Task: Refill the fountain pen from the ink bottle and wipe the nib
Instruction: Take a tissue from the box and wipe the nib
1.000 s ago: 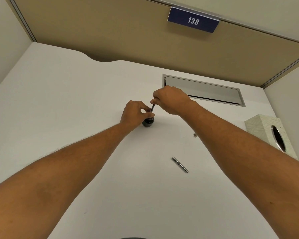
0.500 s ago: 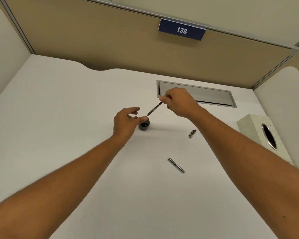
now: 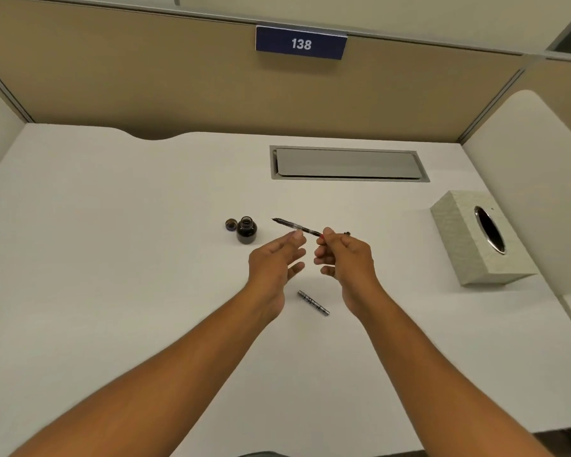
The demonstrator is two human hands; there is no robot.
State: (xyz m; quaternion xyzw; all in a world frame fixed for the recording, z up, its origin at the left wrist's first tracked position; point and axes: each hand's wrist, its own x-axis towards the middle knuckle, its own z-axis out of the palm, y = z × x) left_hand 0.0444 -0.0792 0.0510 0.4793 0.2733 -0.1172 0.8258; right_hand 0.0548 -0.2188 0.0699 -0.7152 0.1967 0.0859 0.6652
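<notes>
A small dark ink bottle point(image 3: 246, 230) stands uncapped on the white desk point(image 3: 112, 258), its cap point(image 3: 231, 224) just to its left. My right hand point(image 3: 345, 255) pinches the rear end of the thin dark fountain pen section point(image 3: 295, 226), nib pointing left and slightly away, above the desk to the right of the bottle. My left hand point(image 3: 276, 263) is open, with a fingertip touching or just under the pen's middle. A silver patterned pen barrel point(image 3: 313, 302) lies on the desk between my wrists.
A pale tissue box point(image 3: 468, 245) with an oval opening sits at the right. A grey cable hatch point(image 3: 348, 163) is set in the desk at the back. Tan partition walls with a "138" sign point(image 3: 301, 43) enclose the desk. A small dark piece point(image 3: 346, 233) peeks behind my right hand.
My right hand lifted the pen out of the bottle and drew it back to the right. My left hand let go of the bottle and came over to the pen.
</notes>
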